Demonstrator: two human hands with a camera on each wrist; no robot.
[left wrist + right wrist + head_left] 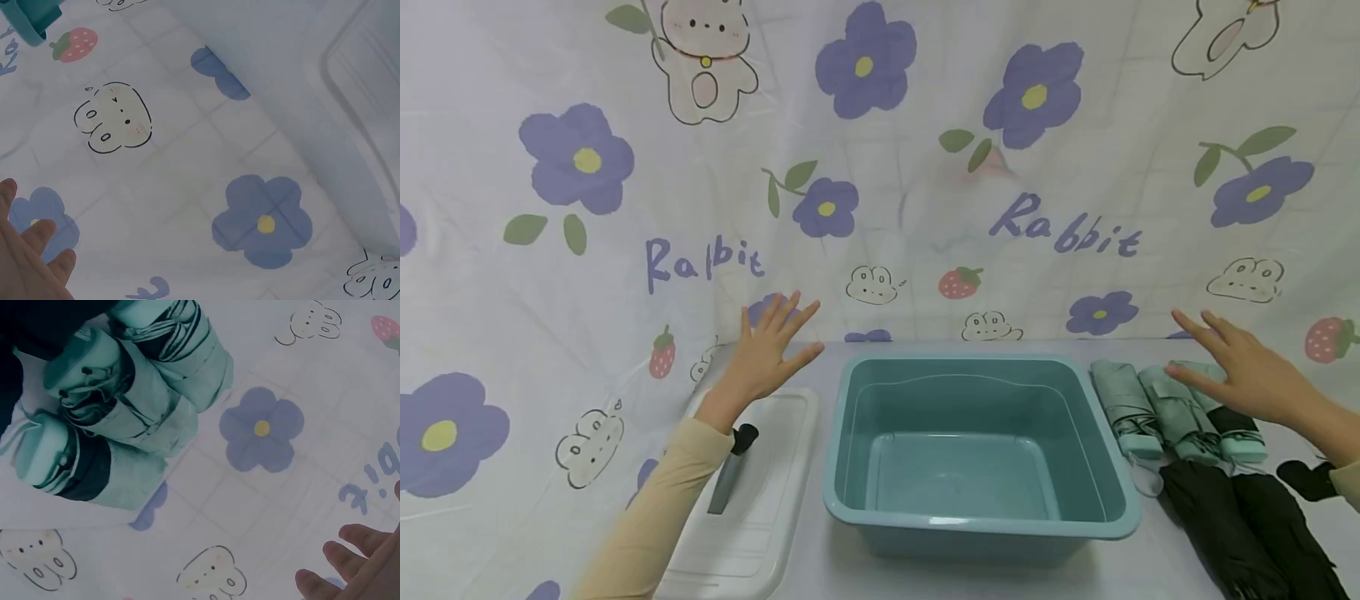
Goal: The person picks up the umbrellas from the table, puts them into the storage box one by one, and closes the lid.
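Observation:
My left hand (765, 354) is raised with its fingers spread, over the far end of a flat white lid (767, 508). On the other side my right hand (1251, 371), fingers straight, hangs over several folded umbrellas; both hands hold nothing. Three of these are pale green umbrellas (1123, 404) lying side by side, their handle ends toward me, and they also fill the upper left of the right wrist view as green umbrellas (131, 406). In front of them lie black umbrellas (1221, 525). Between the hands stands a blue-green plastic tub (955, 479) with nothing inside.
A white cloth (917, 242) printed with purple flowers, rabbits and strawberries hangs behind the table (850, 575). The tub's raised rim stands between the lid on the left and the umbrellas on the right. Dark straps with cameras sit at both wrists.

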